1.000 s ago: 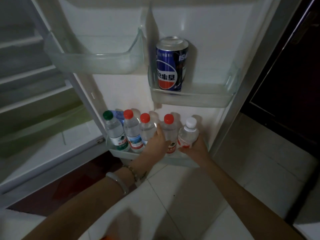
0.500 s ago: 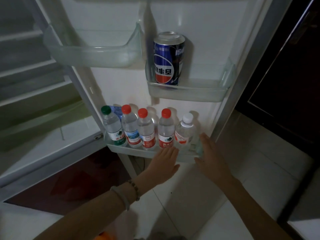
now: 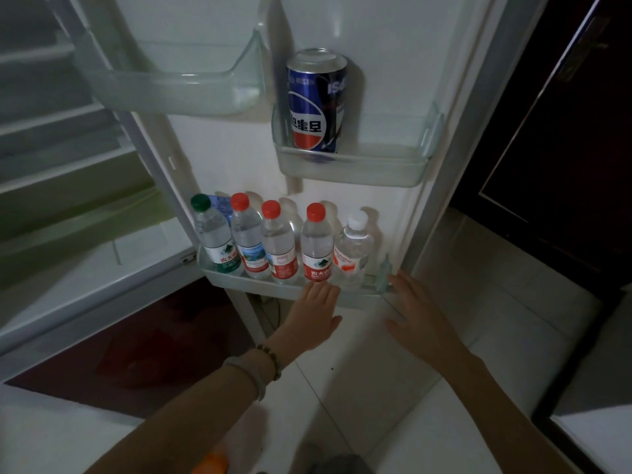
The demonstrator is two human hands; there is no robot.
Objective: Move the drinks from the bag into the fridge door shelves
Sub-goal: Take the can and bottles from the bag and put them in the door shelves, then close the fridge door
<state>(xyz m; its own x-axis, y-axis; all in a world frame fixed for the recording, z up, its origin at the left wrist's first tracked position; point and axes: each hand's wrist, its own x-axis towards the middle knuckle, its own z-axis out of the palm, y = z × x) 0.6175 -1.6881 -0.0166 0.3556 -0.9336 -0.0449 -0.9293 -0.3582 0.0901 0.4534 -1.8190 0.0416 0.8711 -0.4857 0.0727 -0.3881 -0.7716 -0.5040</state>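
The bottom door shelf (image 3: 266, 291) holds several water bottles in a row: a green-capped one (image 3: 212, 234), three red-capped ones (image 3: 315, 242) and a white-capped one (image 3: 352, 249) at the right. A blue cola can (image 3: 316, 104) stands in the middle right door shelf (image 3: 376, 169). My left hand (image 3: 313, 319) is open, fingertips just below the shelf's front edge under a red-capped bottle. My right hand (image 3: 420, 316) is open too, beside the shelf's right end, holding nothing. The bag is hidden from view.
An empty upper left door shelf (image 3: 171, 87) hangs above. The fridge interior with shelves (image 3: 61, 165) is at the left. A dark cabinet (image 3: 564, 148) stands at the right. White floor tiles (image 3: 376, 388) lie below, with an orange thing (image 3: 210, 465) at the bottom edge.
Both hands let go of the bottles on the bottom shelf and drew back toward me, fingers spread. The bottles stay standing in the shelf.
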